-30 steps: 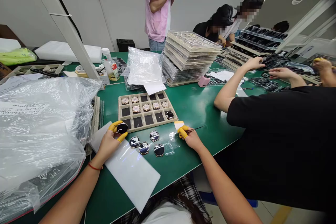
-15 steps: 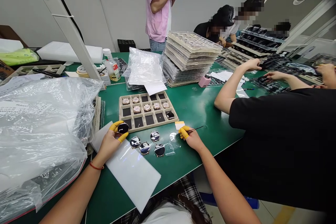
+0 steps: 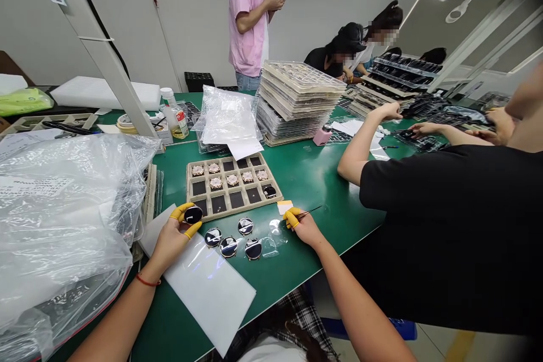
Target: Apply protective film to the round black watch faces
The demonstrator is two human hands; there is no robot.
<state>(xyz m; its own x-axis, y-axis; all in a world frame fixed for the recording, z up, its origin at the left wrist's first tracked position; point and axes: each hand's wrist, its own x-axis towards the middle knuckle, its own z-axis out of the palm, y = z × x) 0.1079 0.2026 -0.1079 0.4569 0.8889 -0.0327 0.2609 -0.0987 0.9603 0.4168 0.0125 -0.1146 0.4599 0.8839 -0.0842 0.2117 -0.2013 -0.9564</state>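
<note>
free: table (image 3: 314,181) right of tray (image 3: 237,210) | blocked: bag (image 3: 63,203) left, discs (image 3: 228,246) centre, perhaps clear film (image 3: 274,232) beside

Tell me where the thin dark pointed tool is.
Head view, right of centre: the right hand pinches the thin dark pointed tool over the green table, just right of the small pale paper slip.

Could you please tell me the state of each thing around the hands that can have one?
left hand, shut on the dark disc.
dark disc, pinched between thumb and forefinger.
right hand, shut on the tweezers.
tweezers, held, tips pointing away to the right.
loose discs, four, lying flat, untouched.
compartment tray, partly filled; several pockets empty.
bottle, upright, capped.
</note>
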